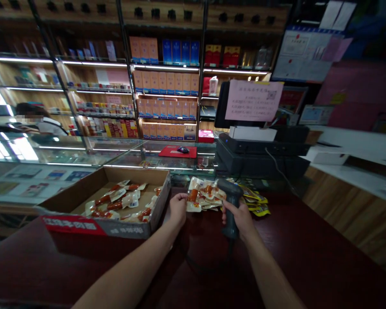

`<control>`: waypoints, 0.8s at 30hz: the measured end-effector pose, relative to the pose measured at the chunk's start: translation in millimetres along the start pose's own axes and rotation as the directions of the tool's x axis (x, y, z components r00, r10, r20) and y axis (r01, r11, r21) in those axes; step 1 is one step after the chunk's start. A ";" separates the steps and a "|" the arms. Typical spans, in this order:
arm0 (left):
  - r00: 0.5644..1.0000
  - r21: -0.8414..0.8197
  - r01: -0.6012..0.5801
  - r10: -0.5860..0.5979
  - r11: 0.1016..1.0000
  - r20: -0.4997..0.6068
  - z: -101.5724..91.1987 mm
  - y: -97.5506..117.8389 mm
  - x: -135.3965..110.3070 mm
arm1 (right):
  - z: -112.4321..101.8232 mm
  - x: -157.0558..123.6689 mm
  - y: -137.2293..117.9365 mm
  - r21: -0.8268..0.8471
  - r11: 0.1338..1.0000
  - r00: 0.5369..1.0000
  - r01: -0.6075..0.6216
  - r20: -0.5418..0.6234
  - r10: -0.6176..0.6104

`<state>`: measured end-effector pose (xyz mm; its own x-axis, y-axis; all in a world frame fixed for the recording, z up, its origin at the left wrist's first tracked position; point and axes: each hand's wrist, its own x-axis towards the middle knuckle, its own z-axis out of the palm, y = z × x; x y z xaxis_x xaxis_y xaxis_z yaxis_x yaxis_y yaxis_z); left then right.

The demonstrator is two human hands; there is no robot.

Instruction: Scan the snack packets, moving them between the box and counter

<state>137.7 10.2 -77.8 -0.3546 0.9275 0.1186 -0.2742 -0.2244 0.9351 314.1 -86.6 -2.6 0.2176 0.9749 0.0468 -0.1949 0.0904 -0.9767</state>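
Observation:
My right hand (241,219) is closed round the grip of a dark barcode scanner (230,201), whose head points at a pile of sausage snack packets (206,193) on the dark red counter (309,257). My left hand (178,206) pinches one white-and-orange packet (193,198) at the pile's left edge. The scanner's cable runs down toward me.
A cardboard box (93,189) with several more packets sits to the left. Yellow packets (255,199) lie right of the pile. A till with a monitor and pink notice (254,101) stands behind. Glass display cases (67,154), stocked shelves and a seated person (38,120) are at the left.

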 end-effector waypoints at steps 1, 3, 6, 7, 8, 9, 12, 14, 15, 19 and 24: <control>1.000 -0.020 0.016 -0.016 1.000 0.017 11.8 2.8 1.1 | -8.6 -0.6 -5.2 -0.002 1.000 0.999 0.007 -0.042 -0.007; 0.998 -0.046 0.044 -0.042 0.998 0.040 36.3 9.0 3.4 | -24.7 -3.2 -12.3 0.012 1.000 0.994 0.007 -0.105 -0.006; 0.999 -0.007 0.019 -0.019 1.000 0.026 70.4 17.1 6.8 | -42.4 -9.2 -15.4 0.028 1.000 0.986 0.008 -0.165 -0.004; 1.000 0.033 -0.005 0.004 0.999 0.030 80.0 19.1 7.6 | -46.5 -11.2 -15.0 0.028 1.000 0.984 0.010 -0.178 -0.005; 0.999 0.090 -0.030 0.026 0.995 0.046 88.2 20.9 8.0 | -49.7 -12.9 -14.3 0.029 1.000 0.982 0.010 -0.186 -0.005; 0.996 0.165 -0.054 0.041 0.985 0.077 95.1 22.3 7.9 | -52.3 -14.4 -13.5 0.033 0.999 0.982 0.011 -0.191 -0.005; 0.972 0.452 -0.141 0.036 0.881 0.232 107.5 25.0 5.1 | -57.9 -17.4 -11.7 0.053 0.998 0.982 0.014 -0.187 -0.004; 0.945 0.598 -0.244 0.049 0.764 0.322 109.9 25.7 2.1 | -60.1 -18.4 -11.8 0.064 0.998 0.982 0.020 -0.187 -0.007; 0.931 0.639 -0.305 0.080 0.707 0.356 109.8 25.8 0.8 | -60.8 -18.8 -12.2 0.068 0.997 0.982 0.023 -0.188 -0.009; 0.892 0.692 -0.447 0.222 0.566 0.394 103.5 25.1 0.5 | -58.8 -20.0 -14.1 0.066 0.997 0.981 0.028 -0.193 -0.015; 0.893 0.681 -0.447 0.243 0.580 0.379 84.1 32.0 2.6 | -43.2 -19.9 -10.9 0.059 0.998 0.989 0.022 -0.150 -0.013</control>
<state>203.2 30.7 -19.4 -0.0447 0.8868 0.4600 0.6079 -0.3412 0.7169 353.2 -115.8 -2.0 0.3613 0.9321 0.0273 -0.2457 0.1234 -0.9615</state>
